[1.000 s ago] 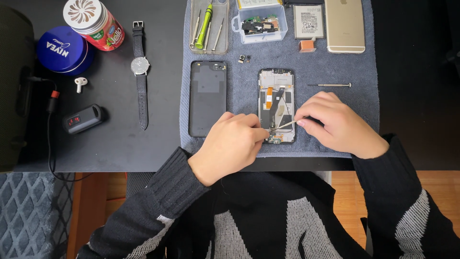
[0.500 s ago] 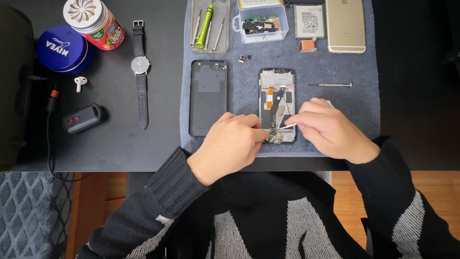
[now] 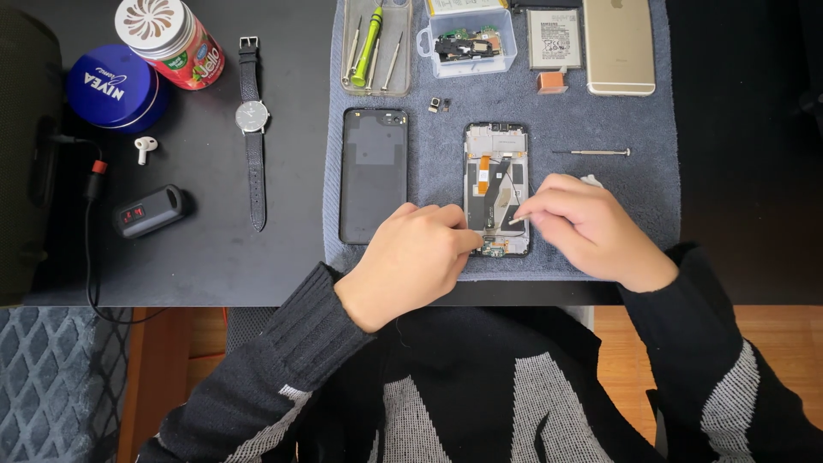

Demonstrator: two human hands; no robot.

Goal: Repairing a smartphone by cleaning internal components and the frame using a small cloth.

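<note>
Head view, opened phone (image 3: 495,184) lying on grey mat (image 3: 651,197) on dark worktop (image 3: 214,249), left hand (image 3: 411,261) fingers curled, pressing its lower edge, right hand (image 3: 591,227) fingers pinched on a thin tool (image 3: 517,220) over the phone, black back cover (image 3: 373,174) just beside, screwdriver (image 3: 591,153) near.

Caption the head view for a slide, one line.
Both hands, left hand and right hand, work with fingertips at the lower end of an opened phone on a grey towel.

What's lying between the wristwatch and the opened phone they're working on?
In the head view, a black phone back cover lies between the wristwatch and the opened phone, on the grey mat.
</note>
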